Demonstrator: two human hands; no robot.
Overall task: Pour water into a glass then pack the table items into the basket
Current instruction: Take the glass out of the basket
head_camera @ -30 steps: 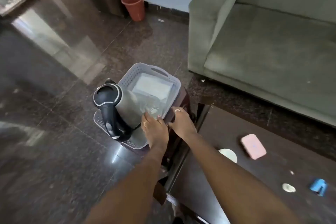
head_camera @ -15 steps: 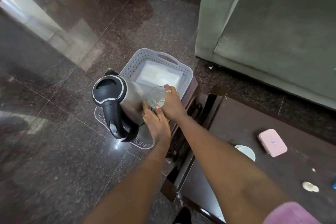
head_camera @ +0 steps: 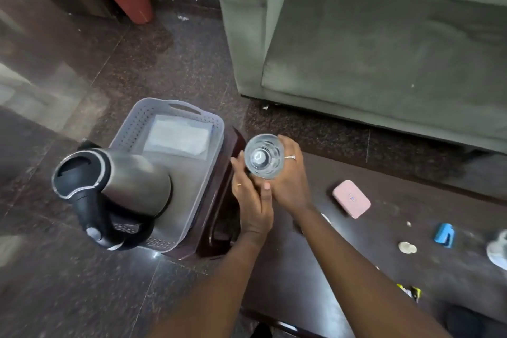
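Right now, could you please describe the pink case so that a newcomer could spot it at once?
Start at the green sofa and look down to the dark table in front of it. The pink case lies flat there, right of the hands. It is the only pink rounded rectangle; the blue object nearby is smaller.

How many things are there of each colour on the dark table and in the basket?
Pink: 1, the flat pink rounded case
Blue: 1, the small blue plastic object
Silver and black: 1, the steel kettle
White: 2, the folded white cloth and the small round whitish piece
Total: 5
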